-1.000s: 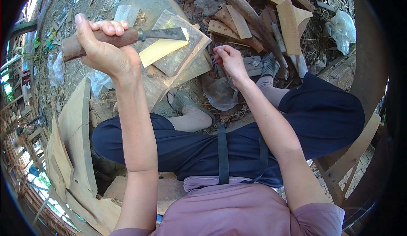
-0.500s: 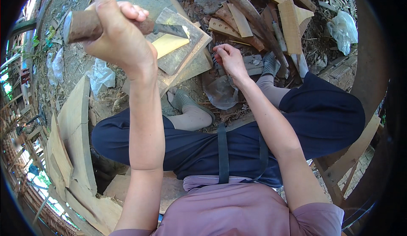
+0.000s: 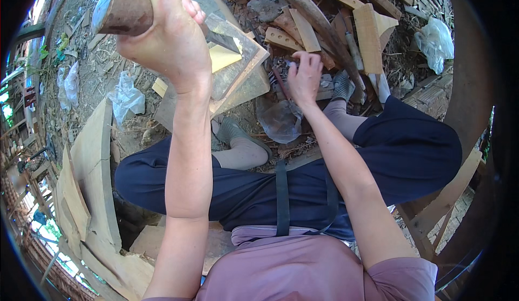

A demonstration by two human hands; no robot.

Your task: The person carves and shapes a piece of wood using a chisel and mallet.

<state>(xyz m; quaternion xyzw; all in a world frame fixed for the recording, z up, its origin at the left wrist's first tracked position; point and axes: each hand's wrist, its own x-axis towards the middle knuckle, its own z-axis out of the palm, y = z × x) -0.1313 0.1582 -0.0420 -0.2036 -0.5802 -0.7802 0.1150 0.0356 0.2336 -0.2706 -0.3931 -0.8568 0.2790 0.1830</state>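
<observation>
Chisel (image 3: 124, 13): held in the left hand (image 3: 168, 37), which is closed firmly round the thick wooden handle. The butt of the handle projects to the left of the fist; the metal blade (image 3: 223, 41) extends from its right side. Blade position: over the pale wood piece (image 3: 225, 58), just right of the fist, with the tip at that piece's far end.

Supporting surface: the pale wood piece lies on a flat board (image 3: 240, 69), to the right of the left hand and to the left of the right hand (image 3: 306, 78).

Right hand: partly open, back upward, thumb apart from the bent fingers, nothing visibly in grip. A thin reddish rod (image 3: 280, 82) lies just beside it on the left; from where I stand, I cannot tell whether the thumb touches it.

Surrounding items, by position from the right hand: a clear plastic bag (image 3: 281, 123) below and left; a drilled wood strip (image 3: 283, 39) above and left; a light wood block (image 3: 368, 38) above and right; a white plastic bag (image 3: 436, 44) well apart on the right. Below and left of the left hand, a crumpled bag (image 3: 127, 98) lies on the ground, with a large curved plank (image 3: 97, 163) lower down.
</observation>
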